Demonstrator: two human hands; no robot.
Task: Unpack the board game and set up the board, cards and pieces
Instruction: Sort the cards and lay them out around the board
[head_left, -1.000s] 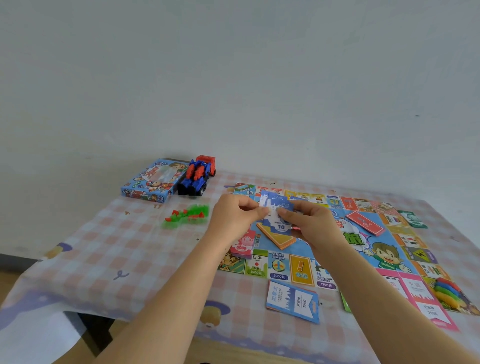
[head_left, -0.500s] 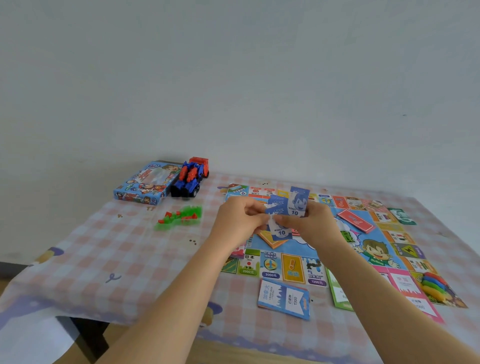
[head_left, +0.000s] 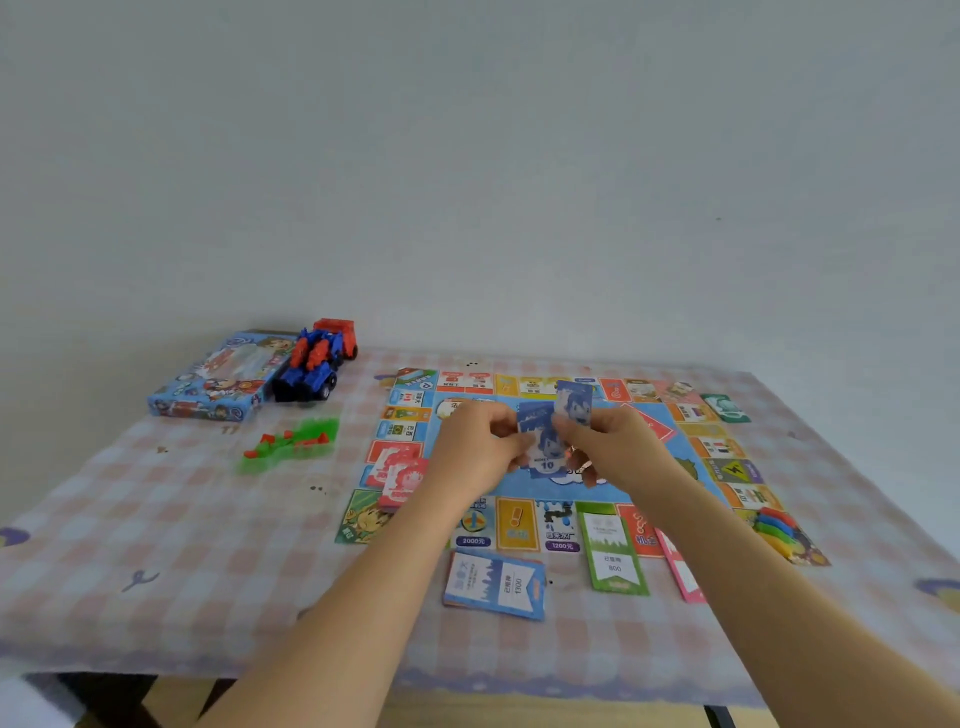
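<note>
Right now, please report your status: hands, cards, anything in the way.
Hands: left hand and right hand both pinch small blue paper banknotes. Held above the colourful printed game board. Red-and-blue toy truck far left, not in the way.

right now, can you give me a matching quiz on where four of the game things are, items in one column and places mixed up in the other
Things
1. game box
2. blue notes
3. coloured pawns
4. blue card stack

Places
A. pinched between the left hand and the right hand, above the board
B. on the board's near right corner
C. far left of the table, beside the toy truck
D. on the tablecloth, at the board's near edge

Pairs: 1-C, 2-A, 3-B, 4-D
</note>
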